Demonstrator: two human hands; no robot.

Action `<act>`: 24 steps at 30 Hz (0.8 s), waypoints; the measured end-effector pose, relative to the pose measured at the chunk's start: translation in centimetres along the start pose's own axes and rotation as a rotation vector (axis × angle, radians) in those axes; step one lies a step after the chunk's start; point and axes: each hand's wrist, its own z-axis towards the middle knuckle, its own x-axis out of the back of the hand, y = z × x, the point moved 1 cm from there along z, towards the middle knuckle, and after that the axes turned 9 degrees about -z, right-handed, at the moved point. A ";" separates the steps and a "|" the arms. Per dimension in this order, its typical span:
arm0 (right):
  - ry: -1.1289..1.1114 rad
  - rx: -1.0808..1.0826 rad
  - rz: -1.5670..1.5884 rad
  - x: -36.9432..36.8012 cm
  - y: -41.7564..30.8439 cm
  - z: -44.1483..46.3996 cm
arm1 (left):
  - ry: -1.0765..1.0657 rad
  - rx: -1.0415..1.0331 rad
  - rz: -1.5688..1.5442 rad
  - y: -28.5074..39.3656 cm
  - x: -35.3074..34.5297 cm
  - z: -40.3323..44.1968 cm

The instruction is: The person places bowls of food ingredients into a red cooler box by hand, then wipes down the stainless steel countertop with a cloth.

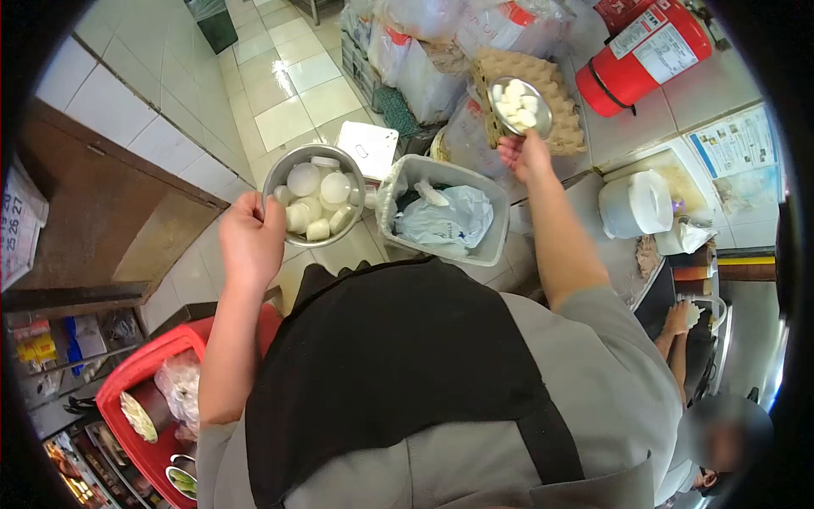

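My left hand (254,236) is closed on the rim of a steel bowl (271,180). Inside that bowl lie several round whitish pieces (307,180), some of them like small lidded tubs; I cannot tell exactly what they are. Out to the right, my right hand (527,158) grips a smaller metal bowl (543,120) by its near edge. Small white chunks (515,106) fill this one, their kind unclear. Both bowls are held up off the floor, apart from each other, on either side of a grey bin (496,242).
The bin holds a pale plastic bag (449,222). Egg trays (566,127) and wrapped plastic packs (432,72) are stacked ahead. A red fire extinguisher (649,55) is at upper right. A red container (136,386) stands lower left. Another person's hands (676,321) work at the right.
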 end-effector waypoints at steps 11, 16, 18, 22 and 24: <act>0.072 -0.020 0.228 1.4 -4.6 10.4 | -0.077 0.165 0.175 -5.5 -1.6 4.7; -0.169 0.073 0.458 5.4 -4.2 19.7 | -0.015 0.154 0.163 -4.6 -3.1 4.4; 0.009 0.031 0.392 4.3 -6.1 17.3 | -0.036 0.125 0.241 -2.7 -3.7 4.9; -0.100 -0.028 0.424 4.5 -6.4 15.3 | -0.002 0.202 0.094 -1.7 -6.3 5.7; -0.157 -0.061 0.458 5.1 -6.0 15.1 | -0.028 0.197 0.075 -0.8 -7.6 6.1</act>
